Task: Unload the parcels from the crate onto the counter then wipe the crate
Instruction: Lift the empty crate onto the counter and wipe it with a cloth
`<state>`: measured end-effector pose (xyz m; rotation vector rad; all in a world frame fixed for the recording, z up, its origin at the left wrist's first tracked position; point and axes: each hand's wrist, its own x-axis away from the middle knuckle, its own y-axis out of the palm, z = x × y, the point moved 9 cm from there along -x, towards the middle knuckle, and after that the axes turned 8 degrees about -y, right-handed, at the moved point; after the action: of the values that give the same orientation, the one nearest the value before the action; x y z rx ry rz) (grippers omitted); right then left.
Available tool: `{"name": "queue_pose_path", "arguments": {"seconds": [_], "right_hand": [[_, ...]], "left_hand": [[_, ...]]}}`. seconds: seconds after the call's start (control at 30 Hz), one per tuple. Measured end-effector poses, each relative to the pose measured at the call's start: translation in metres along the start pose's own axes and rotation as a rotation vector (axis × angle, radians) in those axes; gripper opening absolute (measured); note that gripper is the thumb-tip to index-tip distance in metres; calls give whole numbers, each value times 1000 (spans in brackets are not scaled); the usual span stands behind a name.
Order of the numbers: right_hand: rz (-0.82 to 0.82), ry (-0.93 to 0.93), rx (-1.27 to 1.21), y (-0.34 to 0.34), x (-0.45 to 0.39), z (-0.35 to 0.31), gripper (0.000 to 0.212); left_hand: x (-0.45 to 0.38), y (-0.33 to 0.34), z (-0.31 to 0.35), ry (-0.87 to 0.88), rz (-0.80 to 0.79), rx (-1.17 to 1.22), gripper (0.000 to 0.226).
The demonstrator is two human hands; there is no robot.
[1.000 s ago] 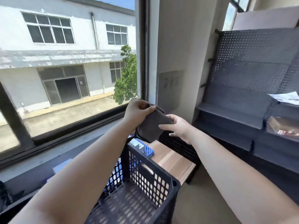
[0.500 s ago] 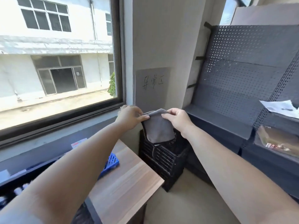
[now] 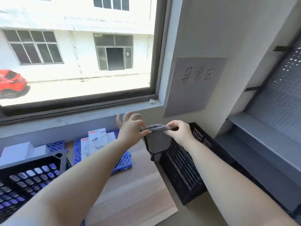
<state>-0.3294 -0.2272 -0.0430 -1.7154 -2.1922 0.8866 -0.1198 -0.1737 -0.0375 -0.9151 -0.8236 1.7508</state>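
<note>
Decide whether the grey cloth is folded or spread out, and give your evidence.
Folded. The grey cloth hangs doubled over, its rolled top edge pinched by the left hand and right hand.

Warehouse sorting corner — pegboard shelving [image 3: 276, 98], crates [image 3: 184, 170], parcels [image 3: 96, 141]

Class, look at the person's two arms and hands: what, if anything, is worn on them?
Nothing shows on either. The left hand and right hand wear no gloves, rings or watch, and both forearms are bare up to the frame edge, with no sleeve, band or marking in view.
</note>
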Motion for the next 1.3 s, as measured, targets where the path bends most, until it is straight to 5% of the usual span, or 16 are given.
{"name": "queue_pose_path", "arguments": {"seconds": [0.2, 0.6, 0.8, 0.97, 1.07, 1.3], "right_hand": [[-160, -70, 366, 77, -55, 42, 15], [-700, 194, 82, 221, -146, 141, 8], [-730, 418, 223, 282, -205, 202, 19], [-728, -36, 455, 314, -218, 210, 64], [-870, -323, 606, 335, -181, 214, 72], [-896, -458, 731, 353, -162, 239, 71]], "left_hand": [[-32, 60, -72, -120, 4, -113, 27], [-78, 143, -192, -442, -291, -161, 18], [-139, 194, -213, -516, -286, -429, 21], [-136, 254, -211, -645, -279, -548, 64], [-109, 290, -205, -667, -359, -588, 69], [-90, 302, -213, -704, -430, -691, 65]]}}
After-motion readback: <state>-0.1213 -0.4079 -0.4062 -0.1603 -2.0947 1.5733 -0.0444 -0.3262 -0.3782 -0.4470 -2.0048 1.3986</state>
